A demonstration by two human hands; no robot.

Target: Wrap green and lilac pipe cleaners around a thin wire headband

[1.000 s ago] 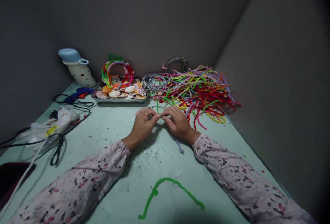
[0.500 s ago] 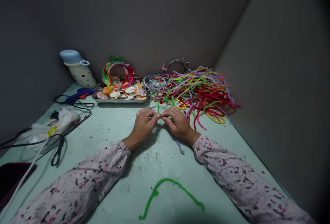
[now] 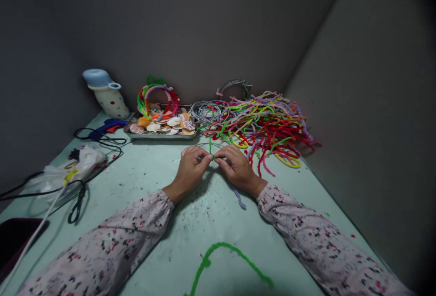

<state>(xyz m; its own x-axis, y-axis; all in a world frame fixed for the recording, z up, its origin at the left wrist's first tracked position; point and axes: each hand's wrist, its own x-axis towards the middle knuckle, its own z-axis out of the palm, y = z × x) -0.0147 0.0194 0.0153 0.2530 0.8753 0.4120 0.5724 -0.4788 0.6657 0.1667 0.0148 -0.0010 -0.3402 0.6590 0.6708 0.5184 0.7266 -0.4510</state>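
Over the middle of the table, my left hand and my right hand meet fingertip to fingertip. Both pinch a green pipe cleaner, one end of which sticks up between them. A thin grey wire curves behind the fingers; how the pipe cleaner sits on it is hidden. Below the right hand a lavender pipe cleaner lies partly covered. Nearer to me, a bent green pipe cleaner with a small curl rests on the table.
At the back stand a tray of seashells with colourful wrapped hoops, coiled grey wire and a heap of pipe cleaners. Leftward are a bottle, a blue glue gun, black cables and a plastic bag.
The camera view has tilted slightly, so everything sits a little lower in the picture. Both hands keep their pinch, with only a slight shift of the fingers.
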